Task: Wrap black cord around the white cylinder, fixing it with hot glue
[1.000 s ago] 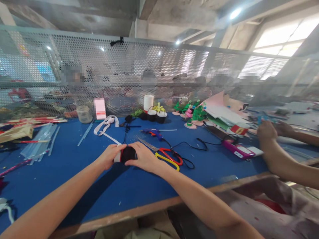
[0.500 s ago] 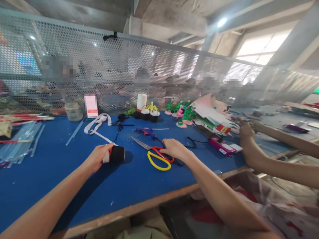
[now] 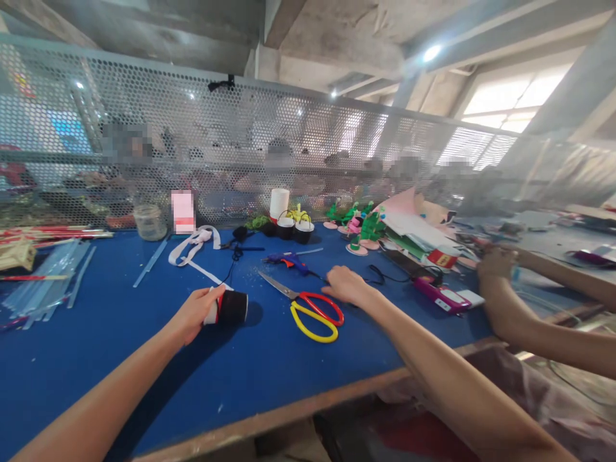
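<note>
My left hand [image 3: 195, 313] is closed around a paper cup [image 3: 233, 308] tipped on its side, with a black wrap and a white and red end by my fingers. White ribbon [image 3: 202, 273] runs from the cup back to a loose coil. My right hand [image 3: 347, 285] is low over the table with curled fingers, at the cord of a blue glue gun [image 3: 291, 262]; whatever lies under the fingers is hidden. Just left of and below that hand rest scissors [image 3: 315, 314] with one red and one yellow handle, blades partly apart, untouched.
Glue sticks [image 3: 55, 279] and a glass jar [image 3: 150, 222] are at left. Behind stand small black-and-white buckets [image 3: 303, 231], white cups [image 3: 280, 203] and green craft pieces [image 3: 370, 228]. A purple device [image 3: 441, 296] sits right, near a co-worker's arm [image 3: 510, 308]. Perforated mesh [image 3: 231, 141] borders the back.
My right hand has come away from the red scissor handle toward the glue gun's cord. My left hand still holds the cup. The whole view has shifted slightly.
</note>
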A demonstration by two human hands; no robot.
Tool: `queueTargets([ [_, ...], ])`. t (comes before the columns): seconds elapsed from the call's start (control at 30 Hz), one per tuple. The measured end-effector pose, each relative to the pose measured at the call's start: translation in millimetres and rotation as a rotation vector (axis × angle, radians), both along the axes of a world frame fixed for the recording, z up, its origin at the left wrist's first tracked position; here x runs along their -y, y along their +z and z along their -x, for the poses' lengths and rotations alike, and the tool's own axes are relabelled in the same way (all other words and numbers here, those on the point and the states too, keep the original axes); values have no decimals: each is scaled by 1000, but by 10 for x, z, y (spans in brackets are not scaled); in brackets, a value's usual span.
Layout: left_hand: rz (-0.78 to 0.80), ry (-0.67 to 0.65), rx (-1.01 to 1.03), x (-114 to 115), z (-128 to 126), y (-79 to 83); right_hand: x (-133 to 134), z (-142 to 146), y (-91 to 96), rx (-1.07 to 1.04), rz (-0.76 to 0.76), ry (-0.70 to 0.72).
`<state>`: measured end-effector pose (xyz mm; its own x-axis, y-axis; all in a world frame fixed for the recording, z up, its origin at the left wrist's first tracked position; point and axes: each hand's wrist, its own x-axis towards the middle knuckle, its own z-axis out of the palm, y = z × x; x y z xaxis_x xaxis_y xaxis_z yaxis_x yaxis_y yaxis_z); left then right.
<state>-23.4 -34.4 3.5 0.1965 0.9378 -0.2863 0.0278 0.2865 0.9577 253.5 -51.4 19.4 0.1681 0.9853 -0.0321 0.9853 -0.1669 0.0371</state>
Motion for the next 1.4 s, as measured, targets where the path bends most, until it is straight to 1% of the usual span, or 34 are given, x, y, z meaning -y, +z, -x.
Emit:
queueTargets([
  [0.07, -2, 7, 4, 0, -3, -3, -133, 38, 15, -37, -41, 16],
  [0.13, -1, 9, 0, 7, -7, 2, -324, 107, -7, -92, -65, 17],
  [0.27, -9, -6, -17, 38, -10, 27, -702, 274, -151, -225, -51, -30],
  [0.33, -22, -9, -33, 53, -4, 36, -803, 321, -218, -312, -59, -61],
  [0.4, -54, -13, -61, 61, 5, 39, -827, 328, -252, -415, -96, -89],
  [0.47, -125, -13, -102, 61, 14, 33, -787, 310, -249, -534, -155, -112],
  [0.57, -257, 33, -221, 44, 24, 11, -653, 301, -180, -741, -255, -107],
  [0.63, -305, 57, -299, 25, 32, -6, -537, 332, -103, -884, -310, -60],
  [0.7, -307, 43, -316, 6, 43, -14, -410, 386, -22, -1004, -333, 9],
  [0.77, -275, 0, -278, -9, 57, -7, -283, 451, 39, -1105, -336, 71],
  [0.83, -237, -46, -234, -19, 71, 9, -165, 517, 68, -1249, -332, 142],
  [0.87, -220, -64, -220, -23, 77, 18, -113, 549, 71, -1313, -304, 182],
  [0.93, -202, -82, -217, -30, 86, 27, -28, 609, 66, -1421, -200, 265],
  [1.0, -210, -74, -238, -37, 92, 22, 28, 662, 58, -1483, -108, 318],
  [1.03, -226, -65, -253, -42, 94, 13, 46, 684, 55, -1517, -97, 329],
  [1.13, -292, -34, -304, -70, 101, -33, 71, 732, 52, -1619, -158, 317],
  [1.2, -319, -15, -319, -97, 105, -70, 84, 749, 53, -1660, -149, 330],
  [1.3, -323, 10, -285, -125, 94, -102, 118, 768, 57, -1625, -44, 382],
  [1.4, -279, 33, -215, -105, 56, -77, 161, 797, 56, -1509, -52, 391],
])
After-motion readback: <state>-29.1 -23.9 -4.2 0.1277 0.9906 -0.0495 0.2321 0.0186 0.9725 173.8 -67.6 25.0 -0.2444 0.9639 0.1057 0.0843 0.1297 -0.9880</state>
